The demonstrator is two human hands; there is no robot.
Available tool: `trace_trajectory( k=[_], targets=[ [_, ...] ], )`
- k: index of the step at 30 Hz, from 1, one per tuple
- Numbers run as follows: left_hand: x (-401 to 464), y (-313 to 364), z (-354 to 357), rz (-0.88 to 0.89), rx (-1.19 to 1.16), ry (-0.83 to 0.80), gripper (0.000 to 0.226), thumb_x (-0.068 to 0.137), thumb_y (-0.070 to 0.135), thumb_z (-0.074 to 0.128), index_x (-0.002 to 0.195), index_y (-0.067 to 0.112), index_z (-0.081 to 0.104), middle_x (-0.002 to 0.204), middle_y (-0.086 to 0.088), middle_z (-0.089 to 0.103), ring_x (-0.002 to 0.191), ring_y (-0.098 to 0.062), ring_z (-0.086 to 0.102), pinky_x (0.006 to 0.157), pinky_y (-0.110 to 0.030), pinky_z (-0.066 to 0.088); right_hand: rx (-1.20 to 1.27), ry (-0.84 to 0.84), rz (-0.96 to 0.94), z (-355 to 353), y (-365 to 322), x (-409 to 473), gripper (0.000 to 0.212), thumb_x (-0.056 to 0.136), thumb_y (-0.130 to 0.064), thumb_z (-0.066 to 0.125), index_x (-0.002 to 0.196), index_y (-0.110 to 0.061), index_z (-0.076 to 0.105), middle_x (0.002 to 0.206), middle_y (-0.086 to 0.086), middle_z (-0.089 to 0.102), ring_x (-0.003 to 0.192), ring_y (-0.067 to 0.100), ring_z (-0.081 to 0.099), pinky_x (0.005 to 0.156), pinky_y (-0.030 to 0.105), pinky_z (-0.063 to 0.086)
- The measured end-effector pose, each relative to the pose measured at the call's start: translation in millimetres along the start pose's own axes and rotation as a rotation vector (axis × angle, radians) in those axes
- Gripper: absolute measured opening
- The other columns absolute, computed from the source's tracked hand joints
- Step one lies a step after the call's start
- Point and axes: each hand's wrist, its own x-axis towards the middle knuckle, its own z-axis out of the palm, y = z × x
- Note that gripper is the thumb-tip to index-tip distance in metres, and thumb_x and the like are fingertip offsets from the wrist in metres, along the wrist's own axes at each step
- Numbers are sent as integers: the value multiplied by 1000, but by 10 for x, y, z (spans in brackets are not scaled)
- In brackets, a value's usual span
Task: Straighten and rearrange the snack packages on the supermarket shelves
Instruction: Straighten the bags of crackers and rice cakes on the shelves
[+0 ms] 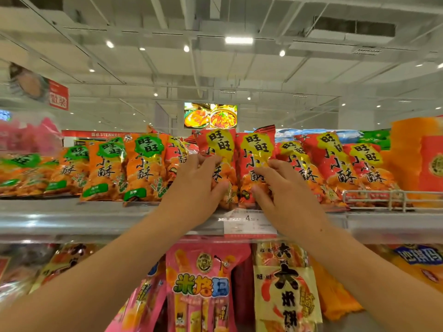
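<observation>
The top shelf (pixel 72 219) is a grey metal board, and a row of snack bags stands on it. At the left the bags are orange with a green label (pixel 143 168); from the middle to the right they are red with a yellow label (pixel 335 161). At the right end a low white wire fence (pixel 374 198) stands in front of the red bags, and beside it are tall orange packages (pixel 407 159). A white price tag (pixel 249 224) is fixed on the front edge of the shelf, between the two forearms.

Under this shelf, other packages hang or stand: a pink snack bag (pixel 203 283) and, just beside it on the right, a yellow rice cracker bag (pixel 285 283).

Behind the shelf is a big shop hall with a white ceiling, small round lamps and a lit food picture board (pixel 210 115).

In the middle of the top shelf two red bags stand upright and touch each other. The left hand (pixel 196 185) grasps the left red bag (pixel 219 164), fingers curled on its front and thumb at its lower edge. The right hand (pixel 285 188) grasps the right red bag (pixel 256 164) in the same way. Both bags are shiny, with black characters on the yellow label.
</observation>
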Motion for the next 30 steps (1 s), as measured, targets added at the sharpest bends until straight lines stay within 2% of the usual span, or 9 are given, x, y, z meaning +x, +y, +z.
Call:
trace_trajectory(
  k=[3,6,10,12,17,23,25,27,30],
  targets=[
    [-177,-105,-118,51,135,5,66,96,59,38,153,29,23,152,-4,27,140,-23,26,111,-41,33,-68,128,-98,44,-156,-70,44,94,-23,60,136,-14,53,146,17,40,135,37,33,109,48,28],
    [-492,-392,-345,66,277,-10,70,93,64,24,148,25,36,150,-3,38,138,-25,35,110,-45,33,37,197,-339,209,-571,-131,46,85,-18,62,130,-14,58,145,13,46,137,35,36,113,48,27],
    [-1055,-1081,-847,-86,357,-19,75,90,64,20,145,21,46,151,-4,43,142,-26,34,113,-47,30,294,-6,-479,543,-1466,-140,50,87,-24,57,137,-17,53,148,4,43,144,20,25,119,27,11],
    [-1356,-1469,-1175,-165,416,-3,75,90,64,19,146,20,44,154,-3,39,144,-25,32,115,-47,29,311,-75,-533,735,-1957,-84,53,89,-27,55,141,-16,49,150,4,42,145,19,25,118,27,12],
    [-2043,-2452,-2060,-325,476,63,59,95,48,47,148,22,39,157,-2,33,144,-23,30,115,-40,29,252,-192,-634,1306,-3269,213,64,99,-38,44,154,-16,21,162,0,16,149,12,8,116,21,-2],
    [-2661,-3534,-3198,-357,551,69,59,92,41,50,146,19,41,153,-4,39,141,-24,35,111,-36,32,143,-296,-573,1871,-4709,526,76,97,-44,43,156,-20,3,164,0,-2,150,17,-3,122,38,3],
    [-2736,-3870,-3480,-375,562,61,59,92,37,54,147,19,40,154,-5,37,142,-23,33,113,-34,29,72,-329,-524,2014,-4976,579,78,96,-50,40,156,-20,-1,164,-1,-2,150,18,1,121,41,8],
    [-2729,-4189,-3680,-380,575,50,61,93,38,55,148,20,37,157,-5,32,145,-22,28,115,-34,26,-14,-325,-485,2112,-5118,582,76,94,-53,38,156,-22,6,162,-2,15,146,19,18,117,44,18],
    [-2639,-4620,-3872,-337,606,40,63,93,39,52,150,21,33,159,-4,29,146,-22,25,116,-37,25,-55,-227,-437,2159,-5237,602,69,91,-54,42,151,-26,22,146,-6,44,129,18,45,104,39,36]
  ],
)
